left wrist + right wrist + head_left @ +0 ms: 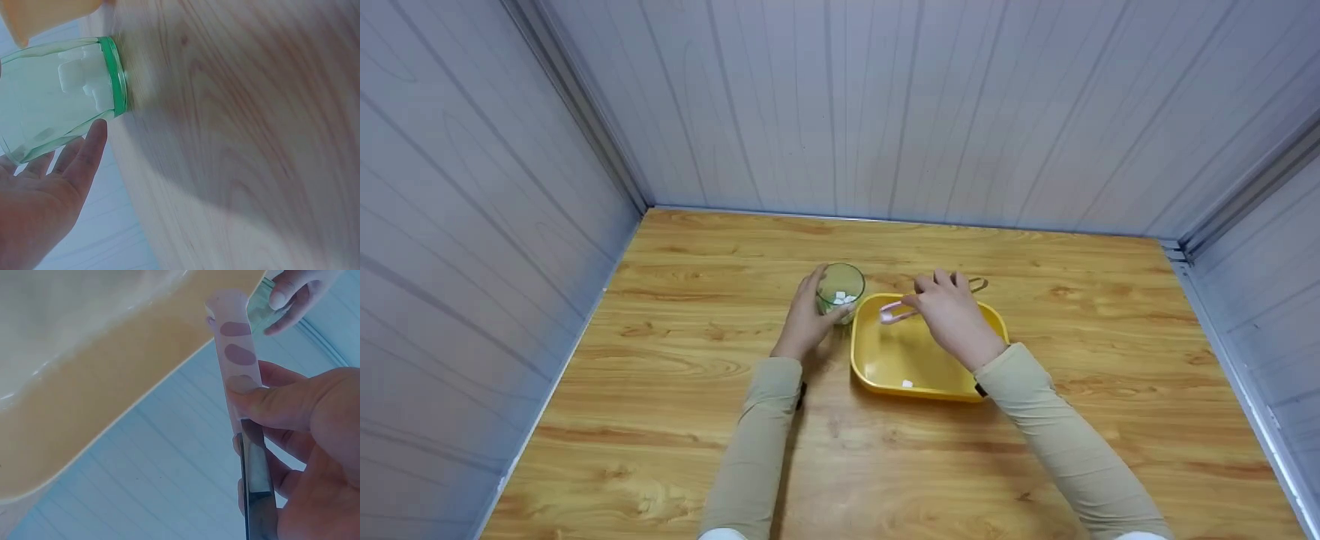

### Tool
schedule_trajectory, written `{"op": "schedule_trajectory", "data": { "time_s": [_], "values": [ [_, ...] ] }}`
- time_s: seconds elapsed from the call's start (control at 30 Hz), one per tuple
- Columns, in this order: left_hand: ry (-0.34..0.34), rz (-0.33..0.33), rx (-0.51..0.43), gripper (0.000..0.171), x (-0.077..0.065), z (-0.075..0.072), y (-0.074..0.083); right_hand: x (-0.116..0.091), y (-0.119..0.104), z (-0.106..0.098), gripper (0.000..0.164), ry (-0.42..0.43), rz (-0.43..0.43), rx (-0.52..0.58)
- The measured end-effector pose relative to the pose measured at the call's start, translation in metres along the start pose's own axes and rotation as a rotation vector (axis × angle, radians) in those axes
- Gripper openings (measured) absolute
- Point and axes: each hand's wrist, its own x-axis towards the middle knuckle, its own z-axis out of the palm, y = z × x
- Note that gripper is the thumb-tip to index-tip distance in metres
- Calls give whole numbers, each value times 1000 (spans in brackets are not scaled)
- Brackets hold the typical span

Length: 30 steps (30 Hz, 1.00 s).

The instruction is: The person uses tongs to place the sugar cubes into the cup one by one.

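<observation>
My left hand holds a clear glass with a green base, thumb on one side and fingers on the other. Several white cubes lie at the bottom of the glass, which stands upright on the table. Pinched between the thumb and fingers of my right hand are metal tongs with pale pink, dark-spotted tips. Between those tips sits a white cube, over the left part of a yellow basin. Another white cube lies in the basin near its front wall.
The glass stands close to the basin's left rim. Beneath everything is a wood-grain table. Pale panel walls rise behind the table and along both sides.
</observation>
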Motion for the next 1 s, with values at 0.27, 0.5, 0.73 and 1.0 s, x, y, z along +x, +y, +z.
{"op": "schedule_trajectory", "data": {
  "time_s": [0.27,0.5,0.73,1.0],
  "values": [
    [-3,-12,-8,83,-1,-1,1,10,-1,-13,31,-4,9,6],
    [-8,-19,-16,82,0,0,0,23,-5,-26,31,21,10,25],
    [-6,-14,-17,83,1,0,-1,35,-9,-32,31,21,13,56],
    [-20,-16,3,84,-1,-1,1,43,-15,-24,27,44,10,52]
  ]
}}
